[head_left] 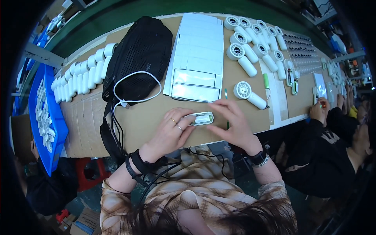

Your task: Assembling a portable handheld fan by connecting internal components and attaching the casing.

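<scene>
Small white oblong plastic housing with a pale label, pinched between left hand and right hand fingertips on the brown cardboard-covered bench: light grip may let it slide, skewing the label.

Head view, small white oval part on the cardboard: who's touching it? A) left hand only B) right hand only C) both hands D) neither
C: the left hand has its fingers on the left end of the small white oval part, and the right hand reaches over its right end, with the part lying on the cardboard-covered table.
</scene>
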`<state>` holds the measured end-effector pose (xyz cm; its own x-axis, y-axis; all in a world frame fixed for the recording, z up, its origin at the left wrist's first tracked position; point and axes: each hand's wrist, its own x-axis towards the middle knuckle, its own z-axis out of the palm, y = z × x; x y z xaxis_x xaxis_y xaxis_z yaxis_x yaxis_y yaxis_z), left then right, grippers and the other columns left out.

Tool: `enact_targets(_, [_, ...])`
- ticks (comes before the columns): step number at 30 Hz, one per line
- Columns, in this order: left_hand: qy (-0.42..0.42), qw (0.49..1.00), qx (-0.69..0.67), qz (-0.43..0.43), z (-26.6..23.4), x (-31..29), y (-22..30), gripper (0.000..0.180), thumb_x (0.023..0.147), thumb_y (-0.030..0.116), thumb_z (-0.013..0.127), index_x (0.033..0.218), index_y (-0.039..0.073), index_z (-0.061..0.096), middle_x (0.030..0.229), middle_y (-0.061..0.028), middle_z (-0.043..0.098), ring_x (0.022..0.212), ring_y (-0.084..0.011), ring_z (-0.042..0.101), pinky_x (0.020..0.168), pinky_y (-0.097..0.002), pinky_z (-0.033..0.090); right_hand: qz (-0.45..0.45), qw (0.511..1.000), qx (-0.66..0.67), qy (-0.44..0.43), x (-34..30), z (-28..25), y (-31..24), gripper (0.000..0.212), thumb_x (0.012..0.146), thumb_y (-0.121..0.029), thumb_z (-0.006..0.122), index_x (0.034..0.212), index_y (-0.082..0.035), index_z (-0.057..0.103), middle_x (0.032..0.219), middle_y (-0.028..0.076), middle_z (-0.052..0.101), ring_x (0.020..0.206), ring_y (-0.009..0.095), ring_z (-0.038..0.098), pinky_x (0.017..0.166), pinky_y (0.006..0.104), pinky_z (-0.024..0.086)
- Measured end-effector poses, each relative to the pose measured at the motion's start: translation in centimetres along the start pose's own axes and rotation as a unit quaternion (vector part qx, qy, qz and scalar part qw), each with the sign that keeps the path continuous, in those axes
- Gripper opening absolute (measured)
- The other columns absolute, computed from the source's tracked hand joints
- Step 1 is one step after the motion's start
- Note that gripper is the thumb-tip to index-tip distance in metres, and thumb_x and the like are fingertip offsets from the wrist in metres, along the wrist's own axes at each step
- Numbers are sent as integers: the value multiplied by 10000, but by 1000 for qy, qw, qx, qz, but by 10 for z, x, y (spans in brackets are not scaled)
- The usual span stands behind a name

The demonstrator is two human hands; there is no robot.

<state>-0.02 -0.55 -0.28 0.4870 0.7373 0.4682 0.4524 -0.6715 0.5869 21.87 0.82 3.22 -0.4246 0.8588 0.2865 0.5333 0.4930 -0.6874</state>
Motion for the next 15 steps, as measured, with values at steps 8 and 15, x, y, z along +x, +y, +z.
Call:
enact_targets(8, [11,999,20,-48,-32,-3,13,594,704,31,653,1230,35,379,1180,-172,473,1066,-332,485,930,-424,385,-50,992,-44,-104,5,13,1,500,712,-96,713,1182,-61,546,1059,106,576,949,288,554,815,359,455])
enact_targets(15, [90,986,39,-132,-54,-25,12,603,708,44,655,1241,20,374,1180,-189,463,1079,-340,483,926,-391,394,-55,997,-17,-51,-1,14,-2,460,701,-58,717,1137,-51,569,974,106,624,852,267,584,745,345,474])
